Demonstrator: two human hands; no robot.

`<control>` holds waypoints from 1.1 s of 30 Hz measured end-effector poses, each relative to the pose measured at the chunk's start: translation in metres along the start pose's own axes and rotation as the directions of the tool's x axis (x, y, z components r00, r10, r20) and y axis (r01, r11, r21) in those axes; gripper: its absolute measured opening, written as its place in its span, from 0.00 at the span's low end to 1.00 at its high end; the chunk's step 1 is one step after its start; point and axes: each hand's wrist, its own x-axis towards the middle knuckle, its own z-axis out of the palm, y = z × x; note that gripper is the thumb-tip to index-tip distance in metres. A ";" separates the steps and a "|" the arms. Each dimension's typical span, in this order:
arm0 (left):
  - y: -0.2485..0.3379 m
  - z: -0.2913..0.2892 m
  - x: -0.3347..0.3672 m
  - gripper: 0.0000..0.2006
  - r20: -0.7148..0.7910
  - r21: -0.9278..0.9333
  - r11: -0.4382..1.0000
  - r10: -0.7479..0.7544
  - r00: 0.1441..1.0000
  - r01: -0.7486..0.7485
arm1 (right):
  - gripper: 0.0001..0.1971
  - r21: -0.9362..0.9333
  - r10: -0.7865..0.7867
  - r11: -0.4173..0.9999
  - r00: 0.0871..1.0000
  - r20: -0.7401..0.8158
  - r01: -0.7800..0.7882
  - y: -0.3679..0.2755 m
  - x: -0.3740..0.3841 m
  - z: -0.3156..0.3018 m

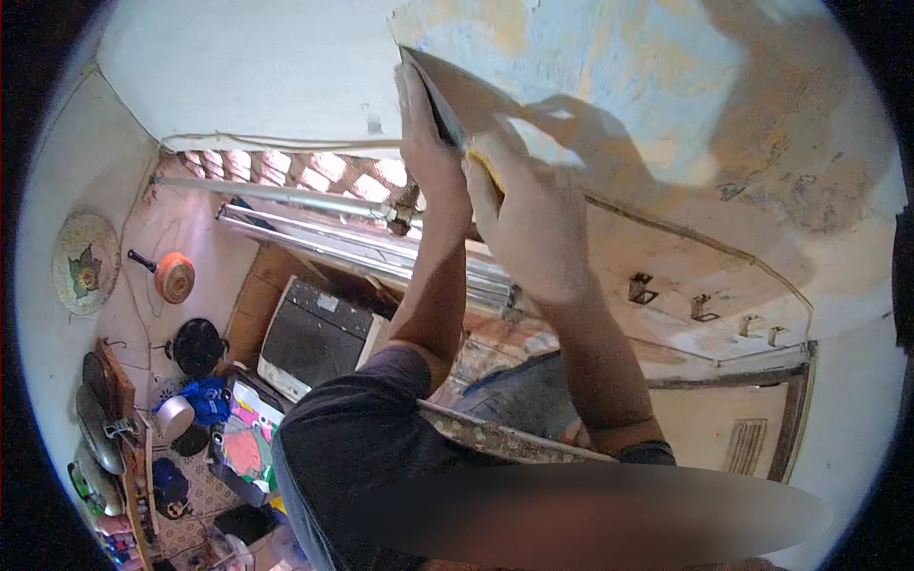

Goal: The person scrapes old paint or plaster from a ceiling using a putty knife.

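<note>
Left hand (430, 133) – fingers flat on scraper (455, 100) | right hand (528, 224) grips it | wall (666, 86) – right patch stripped, left paint remains

Rough, flaking plaster wall (666, 105); matt cardboard-like sheet (466, 90); shiny metal pipes (305, 198).

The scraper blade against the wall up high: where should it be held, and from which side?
Hold the scraper by its lower end, coming from below. Its upper edge lies flat against the peeling wall, so only the lower end is free; the left hand and right hand both grip there.
</note>
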 end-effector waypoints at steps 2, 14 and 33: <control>0.003 0.000 0.000 0.32 -0.017 0.061 0.996 0.061 0.998 -0.060 | 0.11 -0.060 0.080 0.996 0.989 0.127 -0.073 -0.001 -0.001 -0.001; -0.019 0.002 0.004 0.35 -0.122 -0.003 0.999 0.049 0.991 -0.049 | 0.08 0.056 -0.051 0.997 0.998 0.021 0.050 0.007 0.000 0.012; -0.008 0.001 0.011 0.35 -0.075 0.140 0.945 0.309 0.948 -0.297 | 0.07 0.166 -0.020 0.986 0.996 -0.091 0.035 0.005 0.014 0.013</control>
